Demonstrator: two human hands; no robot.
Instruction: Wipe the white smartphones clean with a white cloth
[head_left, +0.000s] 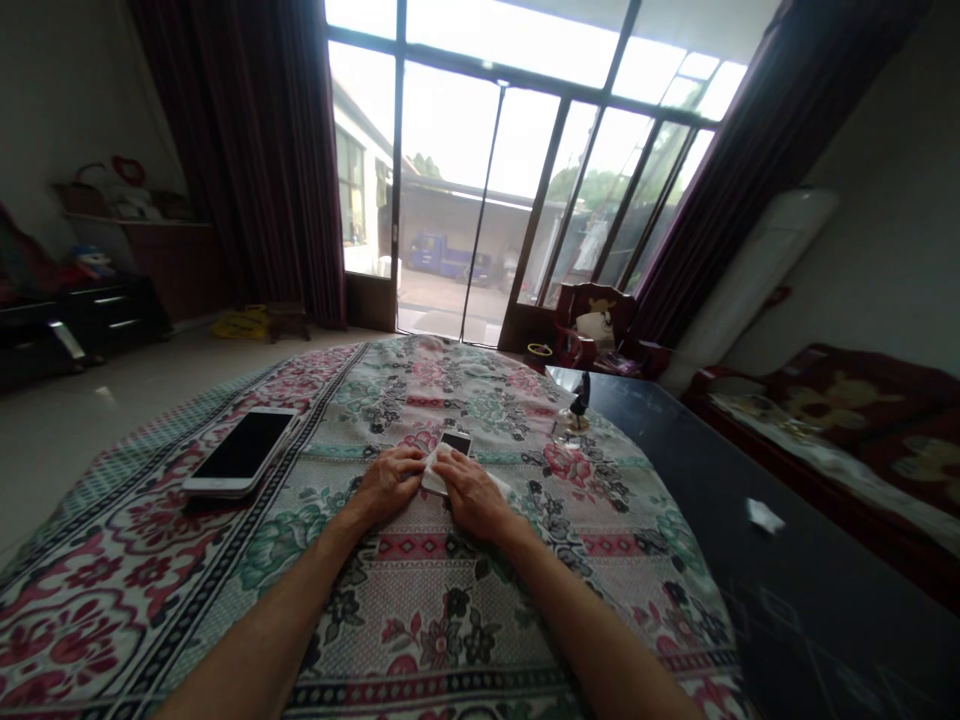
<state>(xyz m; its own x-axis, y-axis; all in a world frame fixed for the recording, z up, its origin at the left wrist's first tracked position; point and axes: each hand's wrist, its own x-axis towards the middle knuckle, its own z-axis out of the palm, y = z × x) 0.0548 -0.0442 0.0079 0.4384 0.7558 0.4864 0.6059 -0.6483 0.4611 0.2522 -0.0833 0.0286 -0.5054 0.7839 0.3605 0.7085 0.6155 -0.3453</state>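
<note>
**Q:** While the hands rest here, what do they have hold of?

**A:** The left hand (388,484) and right hand (472,493) lie palm down, fingers together, pressing on a white tissue (433,477) between them. I cannot tell whether either grips it. A small phone (454,443) sits just beyond the right hand's fingers, its lower part under the tissue.

**Q:** What surrounds them?

**A:** Beneath the hands spreads a flowered cloth (420,640) in pink, green and black. Left of the left hand lies a large phone (244,452), dark screen up. Right of the right hand is a dark glossy table (675,470) holding a small figurine (579,400) and a paper scrap (763,516). Far ahead of the hands, glass doors (450,180) show a blue truck (442,258) outside.

**Q:** Any readable writing?

**A:** None; any print is too small to read.
</note>
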